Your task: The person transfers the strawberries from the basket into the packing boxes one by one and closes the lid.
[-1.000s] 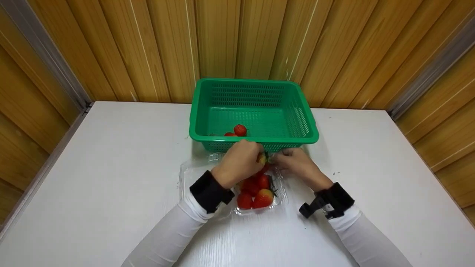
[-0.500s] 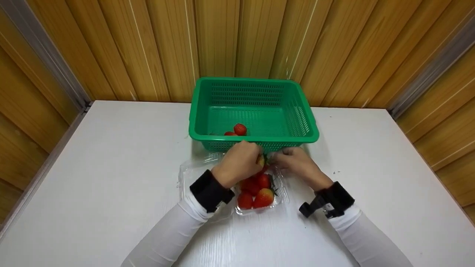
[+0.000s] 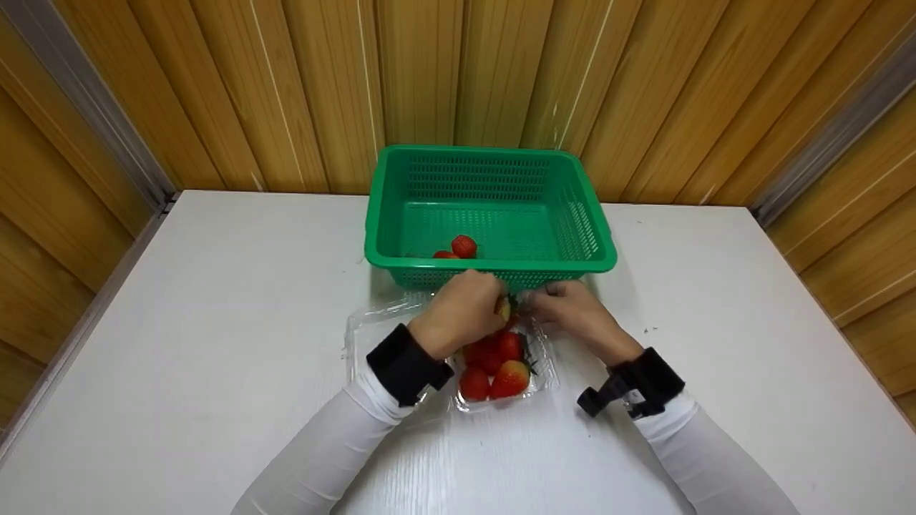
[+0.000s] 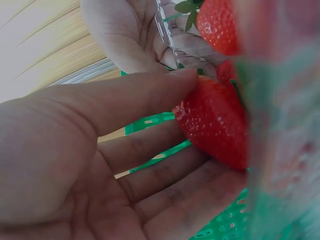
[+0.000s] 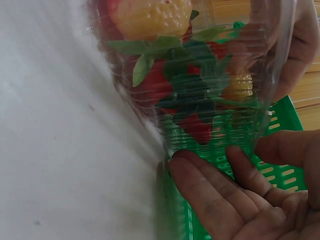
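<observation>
My left hand point(image 3: 464, 312) pinches a strawberry point(image 4: 215, 122) between thumb and fingers, over the far end of a clear plastic box point(image 3: 545, 379). Its tip is red, while the part showing in the head view is pale yellow. Several strawberries point(image 3: 510, 379) with green leaves lie in the box's right half. At the box's far right corner, my right hand point(image 3: 569, 311) holds the end wall, thumb near the rim and fingertips lower down, as seen in the right wrist view. The clear plastic partly covers the left wrist view.
Just behind the box stands a green basket point(image 3: 601, 263) with strawberries point(image 3: 464, 247) by its front wall. The box's opened clear lid point(image 3: 368, 325) lies to the left on the white table point(image 3: 236, 322). Wood-panelled walls point(image 3: 418, 71) enclose the table's back and sides.
Both hands keep nearly the same pose, with the strawberry still in the left. The whole scene shifts only slightly in the head view.
</observation>
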{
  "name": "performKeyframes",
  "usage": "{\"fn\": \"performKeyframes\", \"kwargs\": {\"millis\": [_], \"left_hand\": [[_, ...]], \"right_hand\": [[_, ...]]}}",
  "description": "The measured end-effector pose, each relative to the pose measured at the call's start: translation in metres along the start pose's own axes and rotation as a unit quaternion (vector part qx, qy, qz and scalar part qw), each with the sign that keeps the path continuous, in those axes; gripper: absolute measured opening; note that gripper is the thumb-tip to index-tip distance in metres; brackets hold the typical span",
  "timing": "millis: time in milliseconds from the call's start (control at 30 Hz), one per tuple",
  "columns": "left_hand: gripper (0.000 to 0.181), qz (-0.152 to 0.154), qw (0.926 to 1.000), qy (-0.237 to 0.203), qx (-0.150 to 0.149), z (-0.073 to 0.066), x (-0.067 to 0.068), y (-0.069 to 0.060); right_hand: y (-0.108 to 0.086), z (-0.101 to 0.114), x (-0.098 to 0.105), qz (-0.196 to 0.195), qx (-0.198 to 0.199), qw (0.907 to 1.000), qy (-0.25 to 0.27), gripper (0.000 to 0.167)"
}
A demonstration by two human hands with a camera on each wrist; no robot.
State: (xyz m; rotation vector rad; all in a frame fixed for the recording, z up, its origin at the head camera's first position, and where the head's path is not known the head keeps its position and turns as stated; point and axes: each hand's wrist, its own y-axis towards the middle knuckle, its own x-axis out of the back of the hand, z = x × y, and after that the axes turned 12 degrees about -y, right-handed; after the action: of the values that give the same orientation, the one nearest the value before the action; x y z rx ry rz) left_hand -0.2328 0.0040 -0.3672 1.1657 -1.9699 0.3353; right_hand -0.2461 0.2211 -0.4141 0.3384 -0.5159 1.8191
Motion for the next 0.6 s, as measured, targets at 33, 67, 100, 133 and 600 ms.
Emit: {"fn": "performKeyframes", "kwargs": {"millis": [33,67,100,133,600], "left_hand": [[0.034,0.001,1.0000,0.001,0.001,0.0001,0.0000,0.0002],[0.034,0.002,1.0000,0.001,0.003,0.0002,0.0001,0.0004],[0.034,0.003,1.0000,0.001,0.004,0.0003,0.0001,0.0006],[0.034,0.004,1.0000,0.001,0.007,0.0005,0.0002,0.0008],[0.027,-0.001,0.9999,0.005,0.011,-0.0001,0.0007,0.0014]], "right_hand": [[-0.0003,0.0005,0.0000,-0.001,-0.001,1.0000,0.001,0.030],[-0.0004,0.0006,0.0001,-0.002,-0.001,1.0000,0.000,0.030],[-0.0005,0.0007,0.0002,-0.003,0.000,1.0000,-0.002,0.030],[-0.0006,0.0009,0.0001,-0.004,0.002,1.0000,-0.003,0.030],[0.0001,0.0012,0.0000,-0.008,0.013,0.9998,-0.010,0.030]]}}
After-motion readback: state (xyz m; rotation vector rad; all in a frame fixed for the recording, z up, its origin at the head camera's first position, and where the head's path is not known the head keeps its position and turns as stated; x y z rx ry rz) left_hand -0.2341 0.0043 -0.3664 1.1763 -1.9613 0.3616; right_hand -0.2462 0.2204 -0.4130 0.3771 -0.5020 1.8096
